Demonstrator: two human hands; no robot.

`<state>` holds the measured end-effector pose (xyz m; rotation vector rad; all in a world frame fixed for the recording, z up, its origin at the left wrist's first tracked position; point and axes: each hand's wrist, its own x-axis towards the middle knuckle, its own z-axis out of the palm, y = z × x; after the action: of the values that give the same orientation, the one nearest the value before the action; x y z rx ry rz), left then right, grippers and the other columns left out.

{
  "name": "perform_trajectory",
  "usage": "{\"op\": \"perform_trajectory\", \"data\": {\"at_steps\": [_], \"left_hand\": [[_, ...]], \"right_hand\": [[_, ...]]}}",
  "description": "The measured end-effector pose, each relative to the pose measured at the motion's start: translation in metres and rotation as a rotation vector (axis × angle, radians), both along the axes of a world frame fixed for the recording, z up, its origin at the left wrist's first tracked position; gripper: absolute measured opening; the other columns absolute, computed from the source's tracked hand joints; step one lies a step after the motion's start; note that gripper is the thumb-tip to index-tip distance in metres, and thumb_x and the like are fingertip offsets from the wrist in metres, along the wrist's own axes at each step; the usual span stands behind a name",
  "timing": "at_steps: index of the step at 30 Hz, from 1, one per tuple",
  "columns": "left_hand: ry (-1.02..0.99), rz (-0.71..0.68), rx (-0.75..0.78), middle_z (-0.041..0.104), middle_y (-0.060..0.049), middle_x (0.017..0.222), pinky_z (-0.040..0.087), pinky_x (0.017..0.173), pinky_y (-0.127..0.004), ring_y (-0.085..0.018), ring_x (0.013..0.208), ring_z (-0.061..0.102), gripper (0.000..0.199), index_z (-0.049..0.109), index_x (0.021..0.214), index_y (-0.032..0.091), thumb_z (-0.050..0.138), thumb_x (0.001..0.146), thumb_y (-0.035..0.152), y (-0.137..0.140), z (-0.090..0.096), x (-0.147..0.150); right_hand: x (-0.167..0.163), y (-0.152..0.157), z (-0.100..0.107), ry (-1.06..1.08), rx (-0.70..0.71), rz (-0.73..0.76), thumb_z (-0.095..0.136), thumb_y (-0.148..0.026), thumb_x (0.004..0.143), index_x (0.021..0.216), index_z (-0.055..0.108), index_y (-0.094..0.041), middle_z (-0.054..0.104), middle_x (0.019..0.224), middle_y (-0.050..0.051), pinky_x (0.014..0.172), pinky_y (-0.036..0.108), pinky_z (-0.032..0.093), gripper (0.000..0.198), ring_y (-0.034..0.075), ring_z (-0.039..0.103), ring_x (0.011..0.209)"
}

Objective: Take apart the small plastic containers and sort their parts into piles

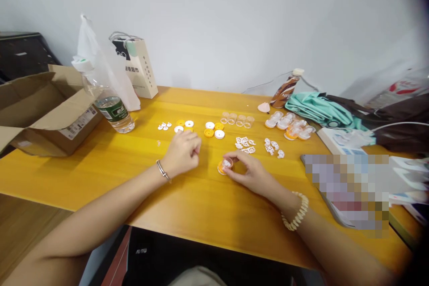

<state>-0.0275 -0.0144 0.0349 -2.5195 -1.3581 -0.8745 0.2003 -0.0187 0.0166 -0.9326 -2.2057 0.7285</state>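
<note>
My right hand (251,173) pinches a small see-through plastic cup (229,162) between thumb and forefinger. The cup is tilted on an orange-and-white round base, with a white piece inside it. My left hand (182,152) is closed, fingers curled in, to the left of the cup; whatever it may hold is hidden. Just beyond it lie white and yellow discs (189,124) and a second group of discs (219,134). Small white pegged pieces (164,126) lie farther left. Flat white openwork pieces (245,143) are beyond my right hand, with more openwork pieces (274,145) to their right.
Several see-through cups (240,120) stand in a row behind. Assembled pieces (290,124) sit back right, near a brown bottle (284,91) and green cloth (318,109). A pixelated tablet-like object (335,187) lies right. Left are a water bottle (114,109) and open carton (63,116).
</note>
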Motion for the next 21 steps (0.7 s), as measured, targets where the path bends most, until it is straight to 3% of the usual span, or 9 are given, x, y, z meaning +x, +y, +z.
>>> {"op": "perform_trajectory", "data": {"at_steps": [4, 7, 10, 14, 18, 21], "left_hand": [[0.024, -0.157, -0.121, 0.047, 0.002, 0.056, 0.028, 0.061, -0.028, -0.013, 0.059, 0.041, 0.013, 0.044, 0.056, 0.016, 0.042, 0.055, 0.003, -0.014, -0.003, 0.011], [-0.023, -0.169, -0.156, 0.055, 0.0, 0.065, 0.031, 0.065, -0.028, -0.013, 0.065, 0.046, 0.008, 0.05, 0.065, 0.016, 0.045, 0.068, 0.011, -0.018, 0.001, 0.015], [-0.014, -0.219, -0.175, 0.062, -0.001, 0.073, 0.032, 0.071, -0.031, -0.013, 0.07, 0.05, 0.022, 0.051, 0.059, 0.015, 0.049, 0.078, 0.025, -0.016, 0.002, 0.015], [-0.049, -0.235, -0.093, 0.067, -0.001, 0.08, 0.031, 0.076, -0.033, -0.014, 0.078, 0.054, 0.032, 0.053, 0.053, 0.015, 0.042, 0.084, 0.017, -0.012, -0.007, 0.014], [-0.161, -0.209, -0.013, 0.068, 0.0, 0.085, 0.031, 0.079, -0.035, -0.015, 0.084, 0.056, 0.038, 0.044, 0.043, 0.014, 0.041, 0.081, 0.014, -0.014, -0.01, 0.017], [-0.201, -0.175, -0.171, 0.065, -0.002, 0.093, 0.037, 0.075, -0.033, -0.016, 0.083, 0.057, 0.018, 0.056, 0.069, 0.017, 0.051, 0.08, 0.03, -0.019, -0.006, 0.021]], "right_hand": [[-0.002, -0.001, 0.0, 0.061, -0.057, -0.025, 0.056, -0.031, 0.079, 0.092, 0.055, -0.02, 0.06, 0.081, 0.002, 0.071, 0.029, 0.047, 0.017, 0.014, 0.056, 0.073], [-0.002, 0.0, -0.002, 0.14, -0.117, -0.047, 0.06, -0.032, 0.076, 0.09, 0.054, -0.02, 0.059, 0.081, 0.002, 0.069, 0.028, 0.047, 0.02, 0.014, 0.056, 0.073], [-0.002, 0.002, -0.004, 0.247, -0.174, -0.062, 0.063, -0.032, 0.075, 0.088, 0.053, -0.021, 0.058, 0.081, 0.001, 0.068, 0.027, 0.047, 0.02, 0.014, 0.056, 0.073], [0.0, 0.004, -0.005, 0.343, -0.248, -0.09, 0.064, -0.032, 0.073, 0.087, 0.052, -0.021, 0.056, 0.078, 0.0, 0.066, 0.027, 0.046, 0.022, 0.013, 0.054, 0.071], [0.001, 0.003, -0.003, 0.385, -0.265, -0.144, 0.065, -0.033, 0.072, 0.087, 0.054, -0.021, 0.048, 0.069, -0.003, 0.062, 0.025, 0.043, 0.022, 0.011, 0.05, 0.064], [0.0, 0.0, -0.002, 0.445, -0.322, -0.113, 0.062, -0.033, 0.075, 0.09, 0.05, -0.022, 0.05, 0.069, -0.003, 0.063, 0.026, 0.043, 0.023, 0.011, 0.052, 0.065]]}}
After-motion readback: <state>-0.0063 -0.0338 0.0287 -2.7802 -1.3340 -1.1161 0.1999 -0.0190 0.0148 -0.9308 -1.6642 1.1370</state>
